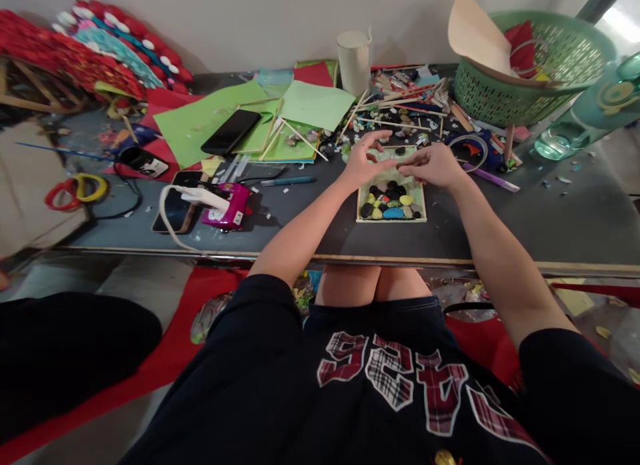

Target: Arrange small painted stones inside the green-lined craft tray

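Note:
In front of me on the desk lies a shallow rectangular frame [426, 205] with a pale green base. Several pebbles, black, yellow, grey and blue, cover its near half; one is a large blue pebble [393, 213]. Over the frame's far left side is my left hand [366, 162], fingers apart and curved, thumb stretched toward the other hand. My right hand [434, 166] is above the frame's right side, its thumb and fingertips pinched together near the left thumb. Whatever the pinch holds is too small to make out. A black pebble [400, 151] shows at the frame's far edge.
Leftward are a purple power adapter [229, 206], a black phone [231, 132], a blue pen [287, 181] and scissors [77, 190]. Sticks and scraps lie behind the frame near a white mug [354, 62]. A green basket [493, 95] and a water bottle [585, 112] stand right.

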`<state>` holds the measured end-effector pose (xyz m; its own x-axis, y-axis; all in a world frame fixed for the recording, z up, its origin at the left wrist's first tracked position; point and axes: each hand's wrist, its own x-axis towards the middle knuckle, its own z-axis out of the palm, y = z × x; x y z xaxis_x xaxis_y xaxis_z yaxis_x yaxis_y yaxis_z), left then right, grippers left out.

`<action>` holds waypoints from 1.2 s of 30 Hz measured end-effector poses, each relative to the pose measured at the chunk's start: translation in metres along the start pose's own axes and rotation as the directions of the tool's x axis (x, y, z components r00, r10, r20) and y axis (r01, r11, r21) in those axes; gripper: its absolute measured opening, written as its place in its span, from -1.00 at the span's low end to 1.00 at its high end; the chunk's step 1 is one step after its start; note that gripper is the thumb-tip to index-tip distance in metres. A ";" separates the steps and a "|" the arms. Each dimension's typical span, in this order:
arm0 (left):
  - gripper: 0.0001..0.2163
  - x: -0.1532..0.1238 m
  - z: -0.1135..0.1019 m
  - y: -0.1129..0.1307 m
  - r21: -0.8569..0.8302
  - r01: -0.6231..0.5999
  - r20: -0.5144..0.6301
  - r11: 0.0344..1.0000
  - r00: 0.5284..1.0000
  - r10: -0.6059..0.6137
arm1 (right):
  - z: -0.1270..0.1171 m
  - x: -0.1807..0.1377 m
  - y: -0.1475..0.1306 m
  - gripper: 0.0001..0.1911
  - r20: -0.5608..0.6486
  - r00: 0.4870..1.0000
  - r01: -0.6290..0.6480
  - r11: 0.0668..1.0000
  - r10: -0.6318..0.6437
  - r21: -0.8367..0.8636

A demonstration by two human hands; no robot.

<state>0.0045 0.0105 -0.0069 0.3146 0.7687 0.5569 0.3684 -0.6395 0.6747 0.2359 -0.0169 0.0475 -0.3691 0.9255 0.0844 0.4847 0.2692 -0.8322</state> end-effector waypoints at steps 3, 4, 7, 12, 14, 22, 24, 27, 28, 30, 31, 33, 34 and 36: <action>-0.36 0.000 0.001 0.003 -0.033 0.036 -0.030 0.999 0.999 -0.037 | 0.003 0.000 0.003 -0.51 0.024 1.000 0.005 0.988 -0.001 -0.155; -0.37 0.001 0.001 0.003 -0.037 0.048 -0.046 0.998 0.998 -0.050 | 0.004 0.001 0.003 -0.51 0.025 1.000 -0.002 0.981 0.007 -0.195; -0.42 0.001 0.003 0.002 -0.015 0.069 -0.090 0.997 0.993 -0.070 | 0.006 0.005 0.006 -0.54 0.008 1.000 -0.015 0.959 0.018 -0.283; -0.44 0.001 0.003 0.000 0.029 0.065 -0.085 0.997 0.994 -0.063 | 0.001 0.009 0.012 -0.56 0.000 0.996 0.079 0.944 -0.084 -0.319; -0.43 0.001 0.002 0.004 0.047 0.081 -0.078 0.996 0.994 -0.077 | -0.002 0.007 0.008 -0.53 -0.004 0.997 0.067 0.926 -0.074 -0.371; -0.50 0.000 0.000 0.019 0.125 0.165 -0.061 0.978 0.985 -0.159 | -0.002 -0.004 -0.027 -0.67 0.047 0.993 -0.079 0.909 0.107 -0.409; -0.53 0.001 0.000 0.019 0.122 0.168 -0.067 0.978 0.985 -0.160 | -0.001 -0.004 -0.028 -0.71 0.051 0.991 -0.096 0.924 0.124 -0.369; -0.56 0.001 0.001 0.019 0.124 0.173 -0.079 0.977 0.983 -0.164 | 0.000 -0.003 -0.030 -0.77 0.065 0.985 -0.131 0.933 0.161 -0.335; -0.56 0.001 0.001 0.018 0.125 0.176 -0.082 0.976 0.983 -0.166 | -0.001 -0.002 -0.030 -0.78 0.073 0.982 -0.140 0.934 0.173 -0.328; -0.55 0.001 0.001 0.018 0.130 0.179 -0.081 0.975 0.982 -0.169 | -0.002 0.000 -0.032 -0.80 0.085 0.978 -0.156 0.934 0.192 -0.322; -0.55 0.001 0.001 0.019 0.132 0.179 -0.080 0.975 0.982 -0.169 | -0.002 0.001 -0.033 -0.81 0.088 0.975 -0.164 0.931 0.202 -0.325; -0.54 0.001 0.000 0.019 0.137 0.178 -0.075 0.975 0.983 -0.169 | -0.002 0.002 -0.035 -0.82 0.081 0.972 -0.182 0.923 0.222 -0.340; -0.53 0.001 0.000 0.020 0.138 0.179 -0.074 0.974 0.983 -0.170 | -0.002 0.003 -0.036 -0.83 0.073 0.970 -0.191 0.917 0.230 -0.351; -0.52 0.001 -0.001 0.022 0.142 0.182 -0.068 0.973 0.982 -0.174 | 0.000 0.003 -0.036 -0.83 0.063 0.969 -0.201 0.909 0.239 -0.364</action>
<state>0.0124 -0.0028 0.0087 0.1857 0.8671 0.4622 0.5399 -0.4830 0.6893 0.2177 -0.0239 0.0781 -0.2912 0.9446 -0.1517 0.8036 0.1555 -0.5746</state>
